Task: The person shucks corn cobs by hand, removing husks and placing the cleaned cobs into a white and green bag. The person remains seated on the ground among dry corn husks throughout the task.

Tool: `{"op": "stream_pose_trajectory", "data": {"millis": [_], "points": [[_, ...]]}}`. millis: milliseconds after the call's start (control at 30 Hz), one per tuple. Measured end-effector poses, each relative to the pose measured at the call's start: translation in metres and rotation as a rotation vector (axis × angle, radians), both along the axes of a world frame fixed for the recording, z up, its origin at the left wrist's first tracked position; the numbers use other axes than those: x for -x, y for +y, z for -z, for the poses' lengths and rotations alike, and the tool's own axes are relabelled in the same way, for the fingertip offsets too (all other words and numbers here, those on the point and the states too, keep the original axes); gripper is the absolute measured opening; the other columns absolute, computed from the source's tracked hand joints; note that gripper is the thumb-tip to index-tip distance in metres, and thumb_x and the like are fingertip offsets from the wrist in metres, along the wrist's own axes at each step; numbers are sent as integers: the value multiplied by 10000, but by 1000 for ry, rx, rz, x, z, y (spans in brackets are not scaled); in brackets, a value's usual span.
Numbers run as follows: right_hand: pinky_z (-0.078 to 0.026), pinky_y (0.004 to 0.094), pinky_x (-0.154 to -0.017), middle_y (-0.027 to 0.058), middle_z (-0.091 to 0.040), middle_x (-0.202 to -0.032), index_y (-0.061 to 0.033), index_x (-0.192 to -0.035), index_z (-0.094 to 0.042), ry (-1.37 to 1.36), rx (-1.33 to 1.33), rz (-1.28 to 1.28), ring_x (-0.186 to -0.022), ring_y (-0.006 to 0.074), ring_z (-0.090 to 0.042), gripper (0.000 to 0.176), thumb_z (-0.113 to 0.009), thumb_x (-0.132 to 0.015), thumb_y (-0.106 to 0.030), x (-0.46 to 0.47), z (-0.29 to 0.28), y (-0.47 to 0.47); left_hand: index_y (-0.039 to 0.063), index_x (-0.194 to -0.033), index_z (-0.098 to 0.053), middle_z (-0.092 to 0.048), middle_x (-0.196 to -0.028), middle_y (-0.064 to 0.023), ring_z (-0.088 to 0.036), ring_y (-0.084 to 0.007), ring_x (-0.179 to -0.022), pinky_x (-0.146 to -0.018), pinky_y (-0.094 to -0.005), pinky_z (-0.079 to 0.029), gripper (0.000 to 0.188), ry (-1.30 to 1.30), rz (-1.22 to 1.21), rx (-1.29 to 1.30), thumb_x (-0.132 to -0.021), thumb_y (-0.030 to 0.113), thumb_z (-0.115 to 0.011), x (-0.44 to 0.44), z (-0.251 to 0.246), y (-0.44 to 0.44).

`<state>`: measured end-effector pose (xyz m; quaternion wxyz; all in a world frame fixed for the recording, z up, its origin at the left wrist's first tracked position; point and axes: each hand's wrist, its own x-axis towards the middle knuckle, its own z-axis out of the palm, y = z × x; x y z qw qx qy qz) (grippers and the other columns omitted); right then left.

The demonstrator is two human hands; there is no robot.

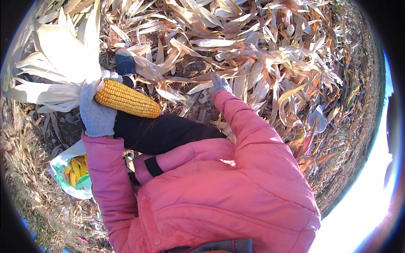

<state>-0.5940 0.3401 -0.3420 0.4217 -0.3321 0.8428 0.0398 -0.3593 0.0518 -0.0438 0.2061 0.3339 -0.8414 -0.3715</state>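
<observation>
At the left, my left hand (98, 109), in a fuzzy grey glove, grips an ear of corn by its base. The yellow cob (128, 98) is bare of husk and points to the right, over my dark trouser leg (158, 132). Pale peeled-back husk leaves (65, 57) fan out from the other side of that hand. My right hand (220, 83), also gloved, is stretched out low over the dry corn husks with its fingers extended. Nothing shows in it, and whether it touches the leaves is unclear.
A white and green plastic bag (77, 193) with several yellow cobs (77, 169) stands beside my left forearm. My dark shoe (125, 64) is among the husks. Dry husks and stalks (253, 57) cover the ground ahead and to the right.
</observation>
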Motion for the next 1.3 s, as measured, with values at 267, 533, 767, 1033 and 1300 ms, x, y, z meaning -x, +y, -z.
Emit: {"op": "stream_pose_trajectory", "data": {"millis": [267, 533, 767, 1033, 1300], "points": [[-307, 401, -1099, 61, -305, -1498, -196, -1407, -412, 248, 23, 874, -1354, 330, -319, 538, -503, -895, -332, 83, 36, 101, -72, -1165, -522, -584, -1114, -197, -551, -259, -1087, -971, -380, -444, 464, 666, -152, -1185, -982, 347, -444, 13, -5, 5], [-424, 420, -978, 98, -497, -1314, -146, -1267, -522, 381, -294, 555, -1183, 320, -499, 425, -547, -876, -312, 150, -38, 203, 45, -1125, -616, -625, -1091, -166, -588, -350, -1048, -958, -402, -458, 361, -352, 110, 654, -812, 209, -687, 4, -1, -2], [-503, 430, -910, 138, -662, -1124, -105, -1205, -593, 341, 201, 271, -1047, 330, -634, 398, -607, -844, -274, 77, 27, 148, 10, -1154, -592, -612, -1124, -156, -581, -309, -1089, -968, -399, -456, 375, -278, 109, 566, -824, 169, -669, 2, 5, -5], [-455, 329, -944, 148, -616, -1207, -71, -1316, -510, -357, 839, 685, -1144, 284, -579, 411, -552, -910, -116, 71, 252, 98, -77, -1212, -504, -564, -1172, -181, -545, -258, -1107, -987, -375, -434, 436, 633, -78, -1253, -939, 262, -525, 34, -7, -1], [-467, 314, -928, 112, -624, -1153, -39, -1222, -557, 17, 253, 372, -1026, 238, -594, 391, -560, -832, -13, 66, 90, 13, -83, -1196, -512, -572, -1135, -195, -551, -254, -1069, -963, -364, -439, 475, 598, -166, -1141, -931, 310, -536, 11, -6, 9]]}}
